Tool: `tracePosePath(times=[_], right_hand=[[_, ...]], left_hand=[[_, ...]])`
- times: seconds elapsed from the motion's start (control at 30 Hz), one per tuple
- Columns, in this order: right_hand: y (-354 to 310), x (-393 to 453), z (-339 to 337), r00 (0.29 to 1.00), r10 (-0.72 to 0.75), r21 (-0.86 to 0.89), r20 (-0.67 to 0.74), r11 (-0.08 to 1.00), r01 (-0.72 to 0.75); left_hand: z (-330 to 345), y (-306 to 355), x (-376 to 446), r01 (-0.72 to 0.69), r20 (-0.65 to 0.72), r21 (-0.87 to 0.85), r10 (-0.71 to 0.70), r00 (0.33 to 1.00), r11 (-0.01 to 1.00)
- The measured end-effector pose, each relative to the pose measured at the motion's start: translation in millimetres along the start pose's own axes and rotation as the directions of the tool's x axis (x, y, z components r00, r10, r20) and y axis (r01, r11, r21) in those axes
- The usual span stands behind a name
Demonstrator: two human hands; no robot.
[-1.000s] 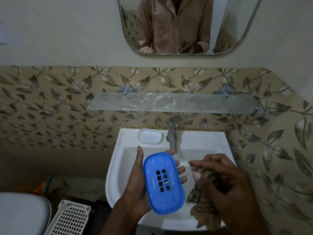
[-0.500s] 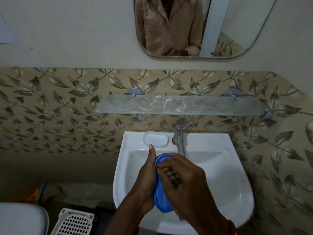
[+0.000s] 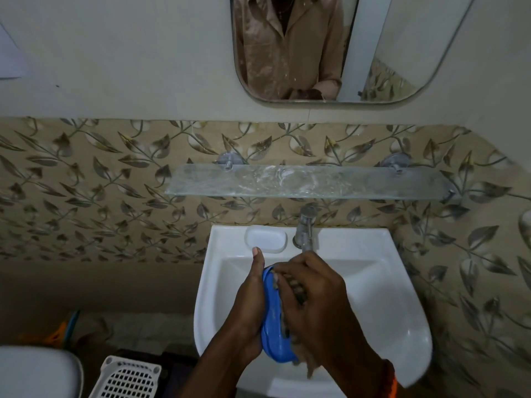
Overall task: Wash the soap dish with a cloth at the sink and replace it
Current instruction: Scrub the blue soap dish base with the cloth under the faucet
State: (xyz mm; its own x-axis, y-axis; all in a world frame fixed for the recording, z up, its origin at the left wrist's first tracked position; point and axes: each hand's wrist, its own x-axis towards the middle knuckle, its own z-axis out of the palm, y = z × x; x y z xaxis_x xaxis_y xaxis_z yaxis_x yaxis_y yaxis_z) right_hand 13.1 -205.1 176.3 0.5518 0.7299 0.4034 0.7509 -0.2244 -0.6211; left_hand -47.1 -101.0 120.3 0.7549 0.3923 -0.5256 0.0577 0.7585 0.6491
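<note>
1. Soap dish, blue plastic, held on edge over the basin of the white sink, in front of the tap.
2. Left hand gripping the soap dish from its left side, thumb pointing up toward the moulded soap recess on the sink ledge.
3. Right hand closed on the checked cloth, pressing it against the dish's face; a tail of cloth hangs out below the hand. Most of the cloth is hidden by the fingers.
4. Doing it well, my read: keep the left grip firm on the rim so the dish doesn't twist, work the cloth into the drain slots and corners, stay over the basin for drips. Can't tell if water is running.
5. Versus one second ago: the dish then faced up with its slots visible and the right hand with the cloth was apart from it, to the right. Now the cloth hand covers the face and the dish is turned edge-on.
6. Versus half a second ago: contact was already made; hands sit much the same.
7. Glass shelf bare; white basket on the floor at lower left.
</note>
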Motion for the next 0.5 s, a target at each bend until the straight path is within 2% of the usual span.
tracePosePath(times=[0.2, 0.27, 0.37, 0.4, 0.47, 0.5], right_hand=[[-5.6, -21.6, 7.1, 0.997, 0.033, -0.03, 0.064, 0.999, -0.031], [-4.1, -17.4, 2.3, 0.998, 0.056, 0.027, 0.033, 0.998, -0.057], [-5.7, 2.4, 5.3, 0.992, 0.068, 0.041, -0.111, 0.997, -0.064], [-6.7, 7.2, 10.6, 0.991, 0.085, 0.069, -0.106, 0.995, -0.078], [-27.6, 9.0, 22.5, 0.973, 0.204, 0.044, 0.111, 0.977, -0.21], [-30.4, 1.8, 24.8, 0.967, 0.174, -0.03, 0.186, 0.985, -0.172]], left_hand=[[-1.3, 6.9, 0.6, -0.004, -0.038, 0.02, 0.005, 0.999, 1.0], [-1.9, 6.4, 2.5, -0.025, -0.031, 0.027, 0.026, 0.999, 0.999], [0.4, 2.0, 2.8, -0.076, -0.006, 0.051, 0.076, 0.997, 0.996], [1.3, 1.6, 2.8, -0.086, -0.002, 0.058, 0.086, 0.996, 0.995], [3.0, 5.3, 2.9, -0.092, -0.012, 0.05, 0.093, 0.996, 0.994], [2.7, 8.8, 3.8, -0.086, -0.014, 0.027, 0.086, 0.996, 0.996]])
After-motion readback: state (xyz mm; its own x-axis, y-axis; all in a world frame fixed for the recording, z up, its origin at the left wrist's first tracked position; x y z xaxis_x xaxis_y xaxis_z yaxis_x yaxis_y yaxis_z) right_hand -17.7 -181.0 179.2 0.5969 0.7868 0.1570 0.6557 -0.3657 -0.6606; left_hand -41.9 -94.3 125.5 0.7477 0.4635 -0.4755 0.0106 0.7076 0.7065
